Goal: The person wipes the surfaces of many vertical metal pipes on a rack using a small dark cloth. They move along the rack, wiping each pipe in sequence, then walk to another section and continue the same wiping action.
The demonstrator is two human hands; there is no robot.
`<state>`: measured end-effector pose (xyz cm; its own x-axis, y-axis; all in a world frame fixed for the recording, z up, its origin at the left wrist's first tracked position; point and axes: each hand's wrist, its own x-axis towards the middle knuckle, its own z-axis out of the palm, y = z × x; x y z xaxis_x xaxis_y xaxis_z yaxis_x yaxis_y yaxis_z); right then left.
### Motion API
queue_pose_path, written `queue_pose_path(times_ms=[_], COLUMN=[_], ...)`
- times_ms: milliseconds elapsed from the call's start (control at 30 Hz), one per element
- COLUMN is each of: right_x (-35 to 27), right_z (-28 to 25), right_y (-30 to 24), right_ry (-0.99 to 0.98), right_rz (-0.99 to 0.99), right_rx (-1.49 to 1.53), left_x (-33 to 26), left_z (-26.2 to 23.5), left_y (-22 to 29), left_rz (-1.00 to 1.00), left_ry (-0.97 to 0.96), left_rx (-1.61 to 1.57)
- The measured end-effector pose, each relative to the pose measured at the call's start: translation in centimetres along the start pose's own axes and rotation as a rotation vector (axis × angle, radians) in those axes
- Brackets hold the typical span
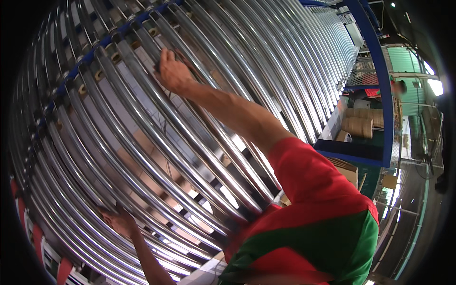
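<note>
Long shiny metal rollers [164,114] lie side by side and fill most of the view. My right hand [175,73] reaches far across them, its fingers curled over one roller. Dark patches border that hand, and I cannot make out whether they are shadow or an object. At the lower left, my left hand [121,222] rests on other rollers, thumb apart from the fingers. Its fingertips are dim and partly hidden, and I see nothing held there.
A blue rail [90,56] carries the rollers' far ends. Gaps between rollers show surfaces below. On the right stand a blue frame [387,118], tan cylindrical rolls [358,127] and a cardboard box [349,172]. Another person in red [373,92] is in the background.
</note>
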<state>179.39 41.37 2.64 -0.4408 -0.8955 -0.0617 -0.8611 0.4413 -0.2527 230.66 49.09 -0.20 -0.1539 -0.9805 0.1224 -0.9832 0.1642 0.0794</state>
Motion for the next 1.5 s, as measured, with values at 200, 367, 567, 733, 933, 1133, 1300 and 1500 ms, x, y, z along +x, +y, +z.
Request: queue_pose_path(times_ms=[200,367,567,733,933,1133,1300,1500], right_x=[12.6,7.5,-16.9,-43.4,-54.6,-36.3,-21.4,-3.1], right_z=[0.7,1.7,1.9,-0.5,-5.9,-6.6,-3.2,-0.7], right_y=[-2.4,-1.6,3.9,6.6,11.4,13.8,10.7,8.9], right_ry=[0.125,0.332,0.201,-0.047,-0.003,0.465,-0.046,0.277], right_rz=[0.014,-0.071,-0.022,0.265,0.485,0.132,0.128,-0.197], right_rx=[0.003,-0.038,0.054,0.228,0.504,0.330,0.118,-0.098], left_x=[-0.6,-0.3,0.9,1.0,1.0,0.8,0.5,-0.3], left_z=[1.0,1.2,0.9,0.2,0.5,-0.2,-0.7,-1.0], left_y=[-0.2,-0.7,0.5,0.3,0.4,1.0,1.2,1.5], left_rz=[-0.046,-0.010,-0.074,-0.116,-0.174,-0.170,-0.130,-0.105], left_ry=[-0.065,-0.045,-0.098,-0.088,-0.112,-0.119,-0.096,-0.113], left_rx=[0.076,0.104,0.078,-0.087,-0.027,0.007,0.033,0.111])
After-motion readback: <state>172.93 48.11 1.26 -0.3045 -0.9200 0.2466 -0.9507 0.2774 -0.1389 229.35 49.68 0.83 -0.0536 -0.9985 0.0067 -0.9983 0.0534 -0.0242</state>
